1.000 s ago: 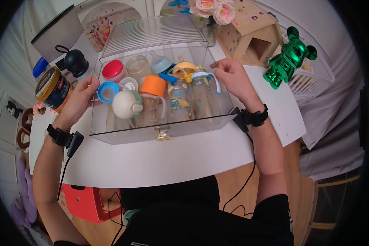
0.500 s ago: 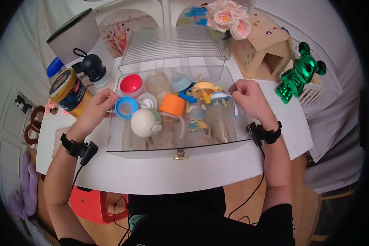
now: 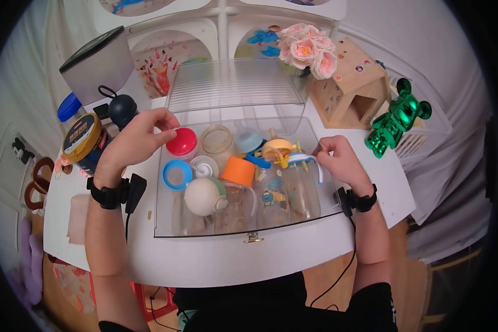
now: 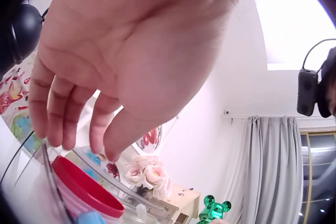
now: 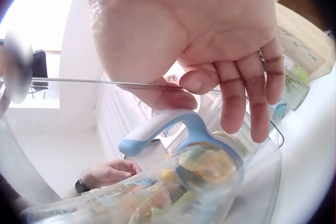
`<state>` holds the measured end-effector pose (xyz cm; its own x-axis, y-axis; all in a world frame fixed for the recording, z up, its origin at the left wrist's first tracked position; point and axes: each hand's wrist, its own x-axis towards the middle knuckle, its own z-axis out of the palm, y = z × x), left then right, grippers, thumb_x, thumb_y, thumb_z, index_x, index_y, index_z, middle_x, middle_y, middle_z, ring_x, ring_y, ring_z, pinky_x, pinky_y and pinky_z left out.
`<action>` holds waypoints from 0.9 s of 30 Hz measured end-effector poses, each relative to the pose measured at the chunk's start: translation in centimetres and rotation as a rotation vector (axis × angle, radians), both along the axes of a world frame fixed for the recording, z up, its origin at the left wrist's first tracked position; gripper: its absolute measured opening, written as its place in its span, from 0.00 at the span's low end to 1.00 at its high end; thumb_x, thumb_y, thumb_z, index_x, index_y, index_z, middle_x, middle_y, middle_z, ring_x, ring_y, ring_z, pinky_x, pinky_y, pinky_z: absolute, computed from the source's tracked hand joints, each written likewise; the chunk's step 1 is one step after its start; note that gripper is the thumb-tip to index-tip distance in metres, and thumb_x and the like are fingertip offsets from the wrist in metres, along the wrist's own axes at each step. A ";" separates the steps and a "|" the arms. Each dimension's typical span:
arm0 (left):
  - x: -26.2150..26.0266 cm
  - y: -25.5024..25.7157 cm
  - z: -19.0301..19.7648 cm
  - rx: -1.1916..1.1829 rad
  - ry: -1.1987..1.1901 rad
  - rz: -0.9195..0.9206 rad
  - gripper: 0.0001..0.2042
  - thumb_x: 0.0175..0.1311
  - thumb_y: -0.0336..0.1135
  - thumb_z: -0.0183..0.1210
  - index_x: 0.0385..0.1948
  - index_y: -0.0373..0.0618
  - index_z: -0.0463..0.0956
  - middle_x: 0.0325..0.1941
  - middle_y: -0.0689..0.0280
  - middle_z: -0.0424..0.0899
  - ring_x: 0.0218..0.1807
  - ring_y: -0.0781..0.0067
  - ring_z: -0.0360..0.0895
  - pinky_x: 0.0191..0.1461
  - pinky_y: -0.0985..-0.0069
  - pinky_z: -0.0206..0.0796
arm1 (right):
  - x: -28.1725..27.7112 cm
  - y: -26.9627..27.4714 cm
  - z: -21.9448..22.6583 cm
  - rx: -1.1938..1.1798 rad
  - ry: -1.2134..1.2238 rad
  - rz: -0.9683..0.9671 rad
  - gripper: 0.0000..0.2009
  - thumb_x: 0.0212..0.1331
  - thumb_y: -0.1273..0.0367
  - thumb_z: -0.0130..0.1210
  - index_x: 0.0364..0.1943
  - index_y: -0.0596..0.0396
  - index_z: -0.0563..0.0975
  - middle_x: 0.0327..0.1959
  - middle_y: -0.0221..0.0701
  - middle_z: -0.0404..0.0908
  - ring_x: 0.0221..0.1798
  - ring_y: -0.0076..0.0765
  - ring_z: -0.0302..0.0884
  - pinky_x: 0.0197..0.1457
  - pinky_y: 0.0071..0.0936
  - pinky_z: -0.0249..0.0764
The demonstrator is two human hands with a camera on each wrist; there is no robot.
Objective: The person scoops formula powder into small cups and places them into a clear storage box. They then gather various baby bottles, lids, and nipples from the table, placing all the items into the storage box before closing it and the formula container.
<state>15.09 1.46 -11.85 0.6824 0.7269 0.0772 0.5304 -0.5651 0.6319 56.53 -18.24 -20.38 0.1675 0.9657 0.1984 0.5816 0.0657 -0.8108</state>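
Observation:
A clear plastic box [image 3: 205, 232] on the white table holds several baby bottles and cups. My left hand [image 3: 141, 135] is over the box's left side, its fingertips right by a cup's red lid [image 3: 181, 141]. In the left wrist view its fingers hang loosely above that red lid [image 4: 84, 184], holding nothing. My right hand [image 3: 340, 157] pinches the box's right wall between thumb and forefinger. Beside it stands a bottle with a blue-and-white handle [image 5: 157, 129]. A white round-topped bottle [image 3: 202, 196], an orange cap [image 3: 238, 170] and a blue-rimmed cup [image 3: 177, 175] sit nearer the front.
Behind the box rises its ribbed clear lid [image 3: 232, 86]. Left of it are a yellow-lidded tub [image 3: 84, 138] and a dark-topped bottle [image 3: 122, 109]. Pink flowers [image 3: 310, 50], a wooden house [image 3: 348, 88] and a shiny green bear figure [image 3: 395, 122] stand at the right.
My left hand has let go of the box's left edge and moved up and inward to the red lid. The right hand stays at the right wall. The head view has shifted.

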 end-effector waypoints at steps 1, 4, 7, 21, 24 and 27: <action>0.2 -0.1 -0.1 -0.006 0.025 -0.004 0.07 0.71 0.26 0.63 0.46 0.36 0.82 0.42 0.63 0.87 0.46 0.74 0.83 0.50 0.72 0.76 | 0.0 -0.1 0.1 -0.007 0.003 0.005 0.13 0.57 0.74 0.59 0.18 0.59 0.68 0.17 0.23 0.68 0.25 0.19 0.63 0.27 0.27 0.62; 0.5 -0.6 -0.9 0.133 0.018 -0.002 0.10 0.69 0.29 0.63 0.47 0.34 0.83 0.44 0.53 0.88 0.48 0.59 0.86 0.54 0.65 0.78 | -0.2 -0.2 0.5 -0.018 0.010 0.021 0.12 0.58 0.74 0.58 0.19 0.59 0.70 0.18 0.22 0.69 0.26 0.18 0.64 0.28 0.26 0.63; 0.6 -0.7 -0.5 0.098 0.026 -0.006 0.12 0.69 0.33 0.65 0.47 0.33 0.84 0.47 0.48 0.88 0.50 0.52 0.87 0.56 0.62 0.78 | -0.6 -0.5 0.8 -0.029 0.029 0.021 0.10 0.58 0.76 0.57 0.20 0.61 0.72 0.20 0.25 0.76 0.28 0.19 0.67 0.31 0.26 0.67; -0.1 -1.7 -0.9 0.267 0.151 -0.124 0.28 0.58 0.35 0.76 0.59 0.37 0.77 0.58 0.51 0.83 0.60 0.48 0.82 0.61 0.62 0.78 | -1.5 -0.9 0.5 -0.025 0.209 0.028 0.10 0.64 0.77 0.53 0.23 0.58 0.70 0.28 0.29 0.81 0.34 0.22 0.77 0.42 0.25 0.74; -0.1 -1.7 -0.9 0.278 0.119 -0.094 0.27 0.57 0.36 0.77 0.57 0.36 0.78 0.57 0.48 0.84 0.59 0.48 0.83 0.60 0.63 0.79 | -1.3 -0.9 1.0 -0.068 0.115 0.014 0.10 0.65 0.76 0.52 0.24 0.59 0.72 0.27 0.30 0.82 0.33 0.24 0.78 0.41 0.26 0.75; 0.1 -1.3 -1.0 0.259 0.084 -0.099 0.26 0.55 0.35 0.78 0.55 0.35 0.79 0.55 0.46 0.85 0.57 0.48 0.84 0.60 0.63 0.79 | -1.6 -1.2 2.9 -0.200 -0.179 -0.028 0.11 0.67 0.74 0.53 0.25 0.61 0.74 0.25 0.32 0.82 0.31 0.25 0.79 0.38 0.29 0.75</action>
<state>15.14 0.17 -12.87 0.7607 0.6201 0.1919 0.5092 -0.7535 0.4159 54.97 -19.43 -17.44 0.1745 0.9841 0.0329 0.7161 -0.1039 -0.6903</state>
